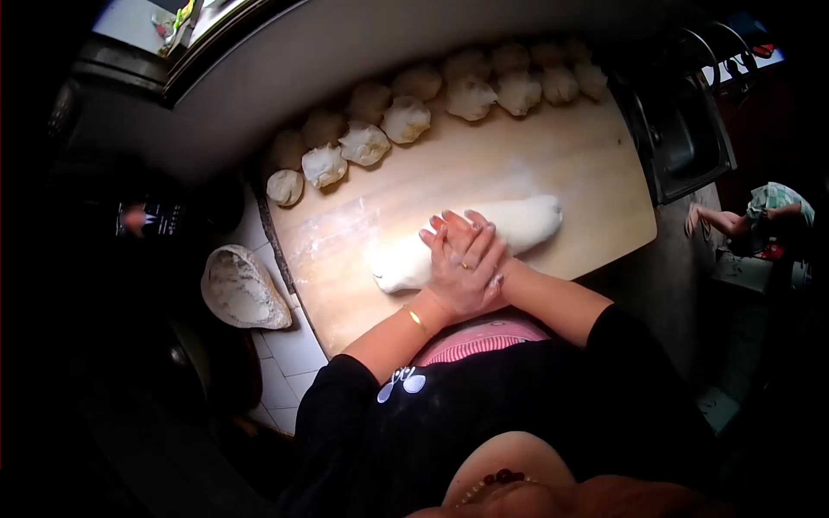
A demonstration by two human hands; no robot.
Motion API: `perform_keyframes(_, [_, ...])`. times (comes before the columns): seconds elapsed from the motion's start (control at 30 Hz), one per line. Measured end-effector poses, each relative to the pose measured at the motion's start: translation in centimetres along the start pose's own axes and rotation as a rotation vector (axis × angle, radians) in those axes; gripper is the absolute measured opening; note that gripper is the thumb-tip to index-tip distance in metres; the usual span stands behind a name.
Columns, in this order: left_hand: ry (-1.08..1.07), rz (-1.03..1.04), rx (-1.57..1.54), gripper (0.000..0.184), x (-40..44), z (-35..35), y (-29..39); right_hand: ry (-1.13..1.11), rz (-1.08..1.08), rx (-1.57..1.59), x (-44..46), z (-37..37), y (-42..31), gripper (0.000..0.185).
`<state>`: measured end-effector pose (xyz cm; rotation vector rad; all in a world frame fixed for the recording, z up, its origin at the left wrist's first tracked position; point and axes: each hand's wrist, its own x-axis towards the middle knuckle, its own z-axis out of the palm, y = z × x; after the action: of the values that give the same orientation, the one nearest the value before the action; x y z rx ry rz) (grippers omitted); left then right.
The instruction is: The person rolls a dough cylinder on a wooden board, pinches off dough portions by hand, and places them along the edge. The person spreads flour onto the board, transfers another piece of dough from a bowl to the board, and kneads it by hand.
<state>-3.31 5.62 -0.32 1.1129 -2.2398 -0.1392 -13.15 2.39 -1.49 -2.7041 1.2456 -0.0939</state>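
A long, thick log of white dough (531, 217) lies slantwise across the wooden board (570, 164). Both my hands are stacked on its middle, pressing down, with the arms crossing close at the wrists. My left hand (462, 281), with a gold ring and a gold bracelet at the wrist, lies on top, its fingers extended across the other hand. Underneath, my right hand (456, 231) reaches over the dough with its fingertips spread; part of it is covered. The dough directly under the palms is hidden.
Several rough dough lumps (364, 143) line the board's far edge. Flour dusts its left side. A scoop-shaped container of flour (246, 289) stands at left beside white tiles (289, 350). A dark sink (686, 147) is at right, and another person (773, 207) is beyond.
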Motion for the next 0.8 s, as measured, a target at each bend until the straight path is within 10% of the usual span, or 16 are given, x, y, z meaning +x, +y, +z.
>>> perform_keyframes(0.43, [0.066, -0.214, -0.025, 0.043, 12.4, 2.0, -13.9, 0.253, 0.077, 0.229, 16.0, 4.9, 12.1, 0.032])
perform_keyframes(0.63, [0.116, -0.268, -0.105, 0.046, 11.5, 2.3, -13.4, 0.071, 0.296, 0.278, 14.4, 1.2, 10.4, 0.027])
perform_keyframes(0.7, [0.109, -0.430, -0.361, 0.046, 11.2, 1.6, -12.5, 0.216, 0.376, 0.587, 12.5, 2.2, 9.0, 0.025])
perform_keyframes(0.77, [0.115, -0.663, -0.689, 0.042, 10.5, 0.0, -10.7, 0.278, 0.178, 0.244, 7.9, -3.9, 5.0, 0.023])
perform_keyframes(0.8, [0.095, -0.526, -0.427, 0.039, 9.8, -1.7, -9.6, 0.408, 0.152, 0.299, 5.6, -4.0, 3.6, 0.023])
